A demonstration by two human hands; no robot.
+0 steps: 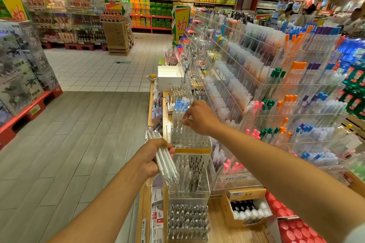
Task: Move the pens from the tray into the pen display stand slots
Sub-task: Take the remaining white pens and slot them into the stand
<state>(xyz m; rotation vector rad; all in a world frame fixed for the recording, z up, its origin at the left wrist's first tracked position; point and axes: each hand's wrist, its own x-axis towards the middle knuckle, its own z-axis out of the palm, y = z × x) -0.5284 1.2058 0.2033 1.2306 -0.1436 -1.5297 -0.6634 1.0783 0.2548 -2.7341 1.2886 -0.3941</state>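
Holding: left hand (153, 161) curls its fingers round a bundle of white pens (165, 161), gripping them near mid-length, tips slanting down toward 5 o'clock.
Bundle handling: light, stiff, smooth plastic barrels, I judge; likely to slide against each other, so a grip round the middle suits them best.
Bundle position: just at 7 o'clock of the clear pen display stand (189, 136), close beside its front edge.
Stand: clear acrylic, tiered, many slots already filled with upright pens.
Right hand (199, 118): fingertips drawn together over the stand's upper slots, apparently pinching a pen top; blur hides which one.
Relation: right hand sits at 1 o'clock of the bundle, near but apart.
Tray: cannot tell which one it is.
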